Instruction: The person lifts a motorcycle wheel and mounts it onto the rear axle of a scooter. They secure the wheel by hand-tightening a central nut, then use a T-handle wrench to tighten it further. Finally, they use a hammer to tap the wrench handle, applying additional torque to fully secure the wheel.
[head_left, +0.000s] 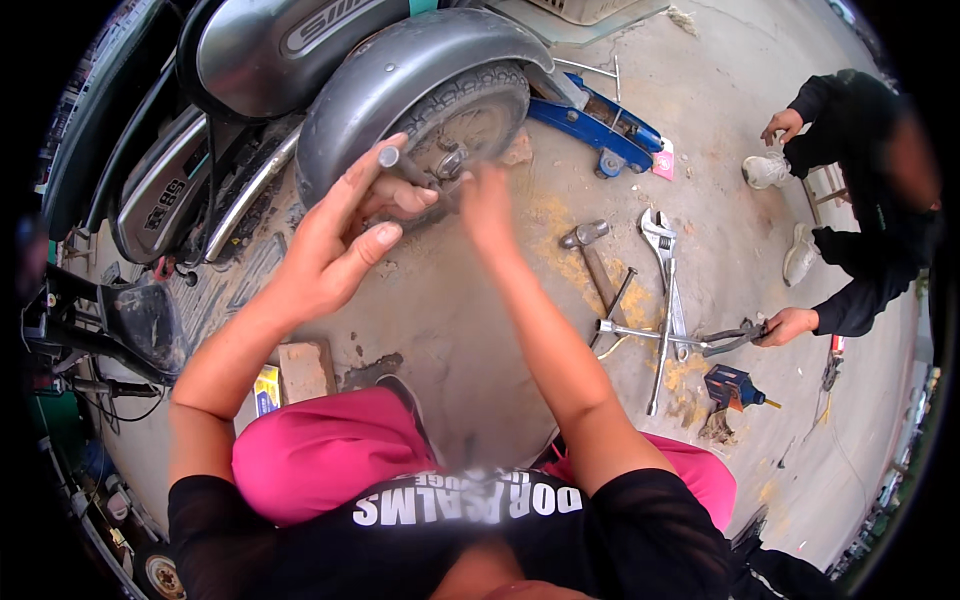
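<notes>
A scooter's wheel (480, 95) with a knobby tyre stands before me under a grey mudguard (385, 70). My left hand (345, 235) is beside it, thumb stretched away from the other fingers. A thick metal bar with a round end (405, 168) lies against those fingers, without a closed grip around it. At the bar's far end, by the wheel hub (450, 160), is my right hand (485, 205). It is blurred and its fingers look curled in; what they hold is hidden.
A blue floor jack (600, 130) stands beside the wheel. Right of me lie a hammer (590, 250), an adjustable wrench (660, 235), a cross wrench (662, 335) and a dark blue box (735, 388). Another person's hand (790, 326) holds dark-handled pliers (735, 338). A brick (306, 370) lies near my left knee.
</notes>
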